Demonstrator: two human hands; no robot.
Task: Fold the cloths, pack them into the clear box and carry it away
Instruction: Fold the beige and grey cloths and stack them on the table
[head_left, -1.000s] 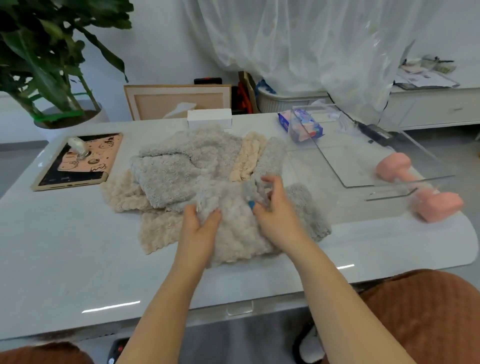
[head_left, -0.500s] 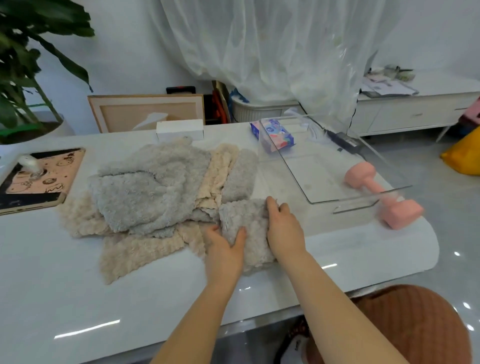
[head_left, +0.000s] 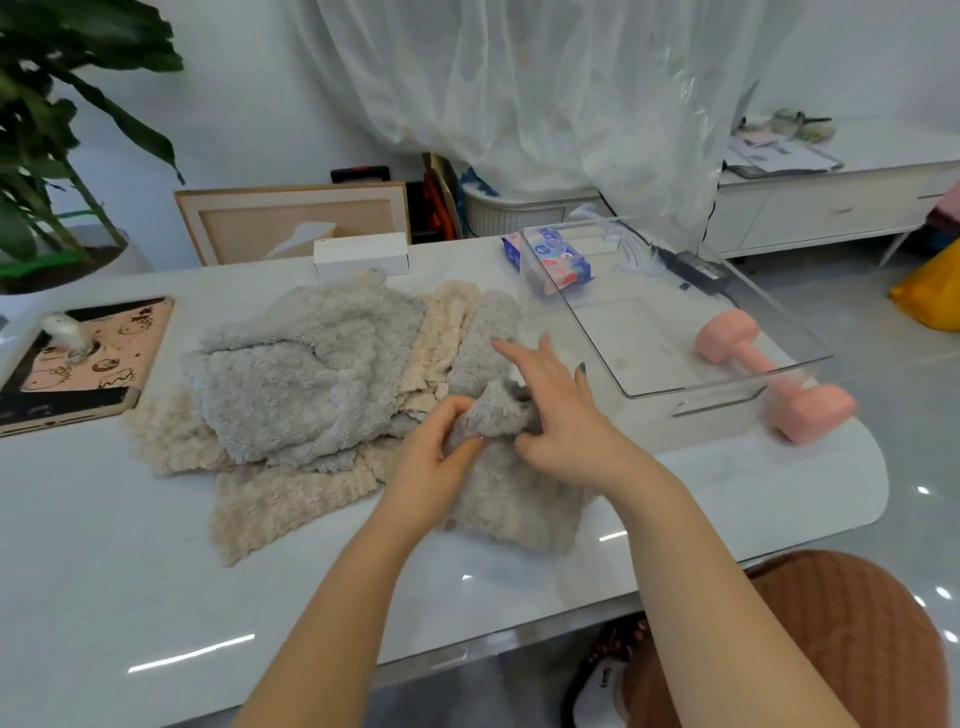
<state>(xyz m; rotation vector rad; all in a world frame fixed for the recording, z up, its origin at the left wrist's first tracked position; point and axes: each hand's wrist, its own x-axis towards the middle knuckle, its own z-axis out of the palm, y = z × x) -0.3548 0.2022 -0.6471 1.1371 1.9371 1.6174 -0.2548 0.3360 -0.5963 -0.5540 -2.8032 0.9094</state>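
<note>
Pressed flat a moment ago; now pinching up the top fold of cloth (head_left: 514, 499) with left hand (head_left: 441, 457), right hand (head_left: 561, 410) with fingers spread over it, just beside box (head_left: 649, 396). Probably ready for packing.

left hand (head_left: 431, 460) grips grey cloth (head_left: 511, 501), right hand (head_left: 563, 410) touching

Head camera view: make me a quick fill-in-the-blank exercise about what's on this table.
1. The dumbbell beside the clear box is ____.
2. The tablet lies ____ of the cloth pile.
3. The left hand grips the nearest cloth with curled ____.
Missing words: pink; left; fingers.
</note>
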